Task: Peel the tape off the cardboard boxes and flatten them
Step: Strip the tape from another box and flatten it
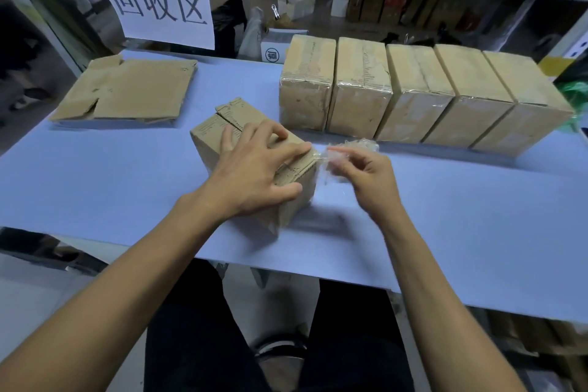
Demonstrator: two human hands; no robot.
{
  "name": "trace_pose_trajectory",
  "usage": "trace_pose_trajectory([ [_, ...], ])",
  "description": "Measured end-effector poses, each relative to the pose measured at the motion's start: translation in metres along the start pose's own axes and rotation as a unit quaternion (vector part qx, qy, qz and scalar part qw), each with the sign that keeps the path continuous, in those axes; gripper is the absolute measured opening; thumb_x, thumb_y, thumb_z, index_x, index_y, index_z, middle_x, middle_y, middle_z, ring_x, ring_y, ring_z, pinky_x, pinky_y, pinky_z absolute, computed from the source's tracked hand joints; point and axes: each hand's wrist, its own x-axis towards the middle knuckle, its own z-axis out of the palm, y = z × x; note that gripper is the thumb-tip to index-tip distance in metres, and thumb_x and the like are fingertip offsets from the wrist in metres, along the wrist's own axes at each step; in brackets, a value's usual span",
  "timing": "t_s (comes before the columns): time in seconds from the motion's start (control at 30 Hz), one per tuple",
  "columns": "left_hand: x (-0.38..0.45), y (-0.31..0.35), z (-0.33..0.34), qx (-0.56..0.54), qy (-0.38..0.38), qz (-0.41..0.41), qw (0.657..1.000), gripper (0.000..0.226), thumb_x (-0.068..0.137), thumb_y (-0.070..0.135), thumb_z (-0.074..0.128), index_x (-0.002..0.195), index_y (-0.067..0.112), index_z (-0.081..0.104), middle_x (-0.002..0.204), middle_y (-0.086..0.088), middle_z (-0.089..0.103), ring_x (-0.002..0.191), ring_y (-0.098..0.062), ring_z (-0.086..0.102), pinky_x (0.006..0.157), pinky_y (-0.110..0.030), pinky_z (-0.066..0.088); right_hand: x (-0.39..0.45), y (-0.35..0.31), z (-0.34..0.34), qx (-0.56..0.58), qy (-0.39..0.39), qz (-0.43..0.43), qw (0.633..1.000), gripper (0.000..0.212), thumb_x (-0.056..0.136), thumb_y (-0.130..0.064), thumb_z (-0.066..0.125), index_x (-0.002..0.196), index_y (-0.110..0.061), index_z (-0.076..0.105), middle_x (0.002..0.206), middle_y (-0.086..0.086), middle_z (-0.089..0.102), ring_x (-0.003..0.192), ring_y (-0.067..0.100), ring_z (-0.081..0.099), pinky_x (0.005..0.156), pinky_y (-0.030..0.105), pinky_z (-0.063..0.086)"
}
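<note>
Head view: you hold one cardboard box and pull clear tape from its end.

Your blue table point(445, 216) carries all. Beyond your grip, to its right, five taped boxes point(410, 92) stand touching in a row; beyond it to the left lies a flattened box point(127, 92). Your left hand point(254, 175) presses on the open box point(222, 130), fingers spread over its top and thumb against its side. Just right of it, your right hand point(362, 175) pinches the crumpled tape point(346, 149), which is attached to the box corner.

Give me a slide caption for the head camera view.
Left hand steadies a box while right hand peels clear tape; five taped boxes wait.
</note>
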Motion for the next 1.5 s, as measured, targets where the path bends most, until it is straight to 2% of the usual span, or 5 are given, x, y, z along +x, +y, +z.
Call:
trace_pose_trajectory([
  [0.3,-0.003,-0.020,0.002,-0.085,-0.021,0.062,0.994,0.061,0.079,0.059,0.039,0.139,0.048,0.048,0.142,0.014,0.037,0.136,-0.007,0.032,0.119,-0.054,-0.004,0.034,0.011,-0.028,-0.205,0.190,-0.079,0.957,0.010,0.087,-0.006,0.068,0.093,-0.012,0.063,0.083,-0.010,0.065,0.077,0.003,0.058,0.069,0.016,0.039],
  [0.77,-0.008,-0.017,0.016,-0.101,0.082,0.076,0.989,0.056,0.076,0.047,0.052,0.130,0.036,0.061,0.137,0.007,0.050,0.136,-0.012,0.038,0.116,-0.055,0.006,0.022,0.051,-0.036,-0.286,-0.075,0.087,0.951,0.131,0.073,-0.056,0.079,0.156,-0.022,-0.017,0.164,0.002,0.021,0.149,0.023,0.025,0.118,0.043,0.027],
  [0.97,-0.004,-0.016,0.013,-0.053,0.078,0.068,0.993,0.064,0.076,0.059,0.054,0.136,0.036,0.057,0.136,0.003,0.051,0.134,-0.027,0.038,0.114,-0.060,0.022,-0.002,0.027,-0.003,-0.288,0.168,-0.083,0.939,0.052,0.081,-0.007,0.059,0.133,-0.007,0.054,0.128,0.011,0.058,0.119,0.026,0.054,0.102,0.034,0.044],
  [1.13,-0.013,-0.020,0.008,-0.141,0.115,0.055,0.982,0.053,0.083,0.047,0.055,0.134,0.033,0.059,0.141,0.005,0.048,0.140,-0.027,0.027,0.115,-0.045,0.015,-0.028,0.019,0.027,-0.129,-0.110,0.032,0.985,0.045,0.087,0.001,0.059,0.127,-0.019,0.061,0.122,-0.009,0.065,0.107,0.002,0.061,0.078,0.005,0.045],
  [1.5,-0.086,-0.063,0.010,-0.249,0.167,-0.025,0.954,0.064,0.088,0.013,0.060,0.146,0.034,0.042,0.148,-0.002,0.031,0.142,-0.009,0.032,0.117,-0.029,0.030,-0.030,-0.013,0.057,-0.159,0.016,-0.192,0.968,0.011,0.085,-0.004,0.073,0.087,-0.016,0.073,0.090,-0.006,0.069,0.090,0.013,0.062,0.080,0.027,0.050],
])
